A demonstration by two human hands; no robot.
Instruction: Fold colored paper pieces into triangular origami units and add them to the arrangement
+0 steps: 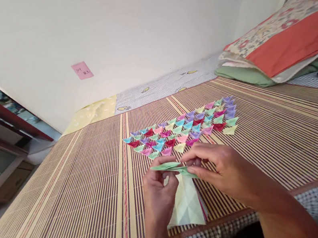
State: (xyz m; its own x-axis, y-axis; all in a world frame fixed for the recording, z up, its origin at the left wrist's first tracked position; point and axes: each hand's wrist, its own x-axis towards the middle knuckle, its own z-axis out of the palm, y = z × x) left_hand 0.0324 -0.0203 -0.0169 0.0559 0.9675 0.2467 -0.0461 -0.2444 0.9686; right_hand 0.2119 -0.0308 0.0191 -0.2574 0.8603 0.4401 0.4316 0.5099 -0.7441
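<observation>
Between my two hands is a folded piece of light green paper (167, 166), held above the mat near its front edge. My left hand (160, 188) pinches its left part between thumb and fingers. On the right side, the thumb and fingers of my right hand (211, 159) close on the paper's other end. Below the hands lies a stack of creased paper sheets (187, 205), pale green on top, with coloured edges showing at its right. Just beyond my fingers, small folded paper boats (170, 143) in many colours stand in several slanting rows.
The striped bamboo mat (78, 201) covers the bed. Folded bedding (292, 40) in red, floral and green is piled at the back right. A white wall (131, 26) with a pink note (82, 70) rises behind. At the left is a doorway (7, 103).
</observation>
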